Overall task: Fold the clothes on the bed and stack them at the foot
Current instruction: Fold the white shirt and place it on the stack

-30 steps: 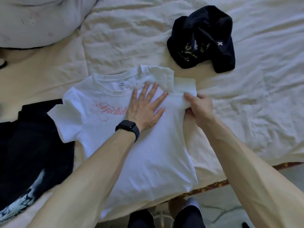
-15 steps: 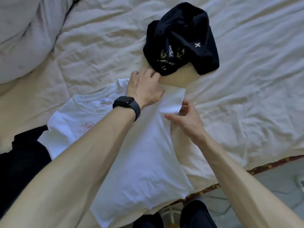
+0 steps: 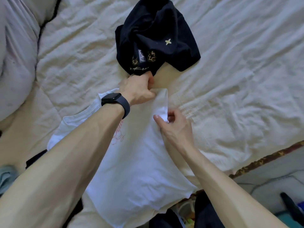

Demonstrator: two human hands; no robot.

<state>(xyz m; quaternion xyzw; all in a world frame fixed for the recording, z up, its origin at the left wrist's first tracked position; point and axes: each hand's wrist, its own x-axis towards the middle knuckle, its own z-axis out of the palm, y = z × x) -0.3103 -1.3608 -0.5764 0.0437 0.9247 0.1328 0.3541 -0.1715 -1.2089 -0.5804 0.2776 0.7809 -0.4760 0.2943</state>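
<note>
I am watching both hands holding the folded side of a white cotton T-shirt [image 3: 136, 162] with pink script print.

The shirt is lying face up on the cream, wrinkled quilted bedcover [image 3: 230, 79], its hem reaching the near edge of the bed. The left hand [image 3: 138, 89], wearing a black smartwatch [image 3: 115, 102], is curling its fingers tight over the top corner of the folded-in strip, knuckles just touching the crumpled black garment with gold embroidery [image 3: 156, 38] lying beyond. The right hand [image 3: 174, 125] is pinching the strip's lower end between thumb and fingertips, the other fingers loosely bent. A grey pillow [image 3: 16, 55] is sitting at the far left.
</note>
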